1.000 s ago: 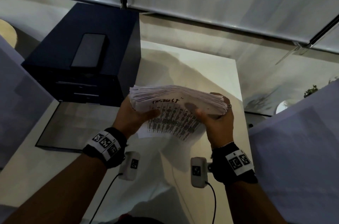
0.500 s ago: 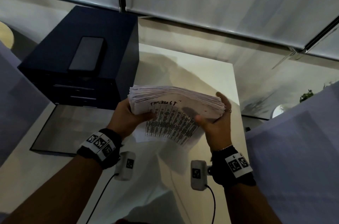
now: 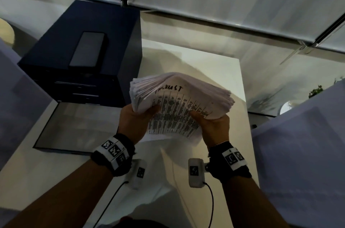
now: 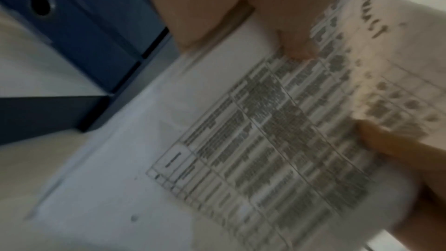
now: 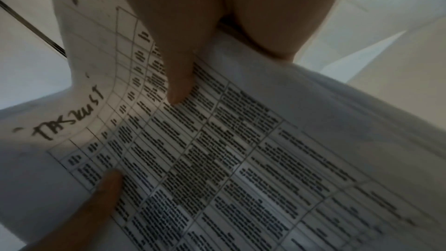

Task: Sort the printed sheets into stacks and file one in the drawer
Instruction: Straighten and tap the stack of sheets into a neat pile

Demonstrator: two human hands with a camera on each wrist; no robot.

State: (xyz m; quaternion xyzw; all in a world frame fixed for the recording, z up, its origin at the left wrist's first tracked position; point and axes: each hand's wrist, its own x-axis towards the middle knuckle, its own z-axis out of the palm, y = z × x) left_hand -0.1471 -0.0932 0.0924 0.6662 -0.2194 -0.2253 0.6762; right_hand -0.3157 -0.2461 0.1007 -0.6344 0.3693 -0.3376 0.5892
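Raised slightly, sheets remain between left hand and right hand.

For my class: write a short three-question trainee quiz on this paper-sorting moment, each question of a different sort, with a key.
1. True or false: the stack of printed sheets lies flat on the white table.
2. Which hands hold the stack? A) left only B) right only C) both
3. Fill in: the phone lies on top of the dark blue ____.

Key
1. False: it is held up above the table.
2. C: the left hand and the right hand each grip one end, thumbs on the top sheet.
3. drawer cabinet.
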